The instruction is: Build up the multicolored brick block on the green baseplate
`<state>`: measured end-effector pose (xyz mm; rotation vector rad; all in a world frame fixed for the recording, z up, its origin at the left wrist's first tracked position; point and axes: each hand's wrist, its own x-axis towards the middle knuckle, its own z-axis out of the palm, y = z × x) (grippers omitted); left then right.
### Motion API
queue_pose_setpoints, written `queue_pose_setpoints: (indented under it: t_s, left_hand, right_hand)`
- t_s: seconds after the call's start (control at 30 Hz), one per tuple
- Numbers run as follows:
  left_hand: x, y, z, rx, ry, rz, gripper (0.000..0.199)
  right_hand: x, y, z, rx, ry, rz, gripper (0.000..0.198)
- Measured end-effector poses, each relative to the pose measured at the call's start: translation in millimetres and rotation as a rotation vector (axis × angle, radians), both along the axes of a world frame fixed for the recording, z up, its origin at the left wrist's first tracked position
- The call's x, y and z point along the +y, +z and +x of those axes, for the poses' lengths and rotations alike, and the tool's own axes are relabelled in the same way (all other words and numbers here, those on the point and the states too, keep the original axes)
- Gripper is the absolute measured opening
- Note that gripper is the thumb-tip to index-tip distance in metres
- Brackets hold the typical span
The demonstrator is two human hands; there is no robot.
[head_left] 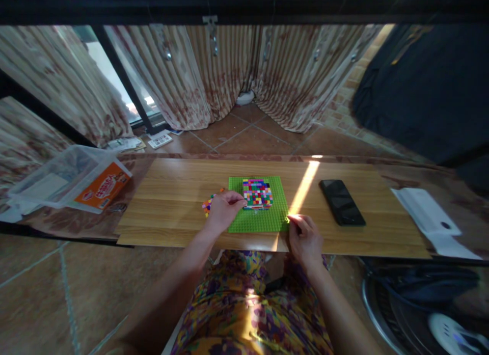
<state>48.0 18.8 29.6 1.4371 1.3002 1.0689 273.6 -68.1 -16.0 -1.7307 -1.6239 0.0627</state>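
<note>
A green studded baseplate (277,202) lies on the wooden board, bearing a block built of small multicoloured bricks (257,194). My left hand (223,210) is at the left side of this block, its thumb and forefinger pinched together near the block's edge. What sits between those fingertips is too small to name. Partly behind that hand, a pile of loose colourful bricks (207,206) rests on the board. My right hand (304,235) is at the baseplate's lower right corner, fingers curled in, with the fingertips at the plate's edge.
A black phone (342,202) lies on the wooden board (171,192) to the right. Farther right is a white flat piece (428,212). A clear plastic bin (76,161) with an orange label stands at the left. A dark bar (244,7) crosses above.
</note>
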Motion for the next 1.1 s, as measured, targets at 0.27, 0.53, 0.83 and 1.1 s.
queue_pose_setpoints:
  t_s: [0.27, 0.53, 0.83, 1.1]
  left_hand:
    - [3, 2.8, 1, 0.079, -0.022, 0.025, 0.007]
    - [-7, 5.8, 3, 0.202, 0.039, 0.185, 0.015]
    - [-43, 0.6, -78, 0.241, 0.226, 0.141, 0.025]
    - [-69, -21.3, -118, 0.662, 0.226, 0.343, 0.056]
  right_hand:
    - [1, -4, 1, -0.003, -0.003, -0.018, 0.024]
    - [3, -6, 2, 0.006, 0.012, -0.042, 0.028]
    - [6, -11, 5, -0.027, 0.009, -0.039, 0.031]
    - [10, -10, 11, -0.015, 0.023, -0.074, 0.029]
